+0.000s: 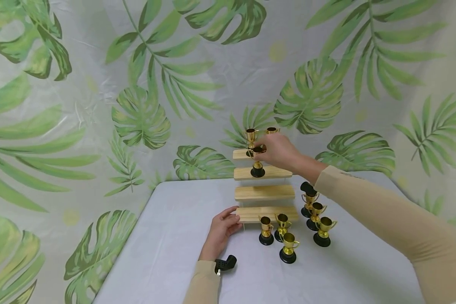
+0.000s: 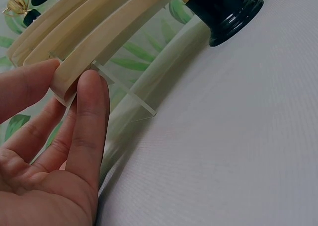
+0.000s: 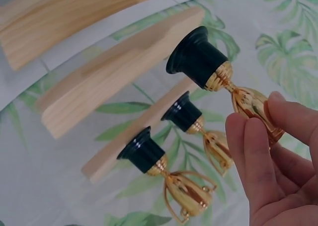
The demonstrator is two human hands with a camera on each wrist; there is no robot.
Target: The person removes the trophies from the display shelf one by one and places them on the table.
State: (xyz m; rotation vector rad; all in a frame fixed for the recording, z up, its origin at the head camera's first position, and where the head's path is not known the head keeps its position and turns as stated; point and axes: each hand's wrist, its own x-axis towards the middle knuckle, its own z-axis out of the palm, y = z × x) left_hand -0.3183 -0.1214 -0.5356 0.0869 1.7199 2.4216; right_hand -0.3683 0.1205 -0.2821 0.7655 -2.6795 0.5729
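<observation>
My right hand [image 1: 278, 148] pinches a small gold trophy cup [image 1: 257, 164] by its bowl, base down, just over the second-highest step of a wooden stepped stand [image 1: 264, 193]. In the right wrist view the black base of this trophy [image 3: 201, 57] shows close to the step [image 3: 124, 82]. Two more trophies stand on the top step, one at left [image 1: 251, 135] and one partly behind the right hand [image 1: 272, 130]. Down at the lowest step, my left hand [image 1: 219, 231] grips its left end, with the thumb [image 2: 30, 84] on one side and fingers on the other.
Three trophies stand before the stand, the nearest [image 1: 288, 249] at the front. Others stand to its right, including one [image 1: 324, 232] below the right forearm. Thin clear supports [image 2: 126, 89] hold the steps. A leaf-patterned cloth [image 1: 197, 84] hangs behind the white table [image 1: 167, 236].
</observation>
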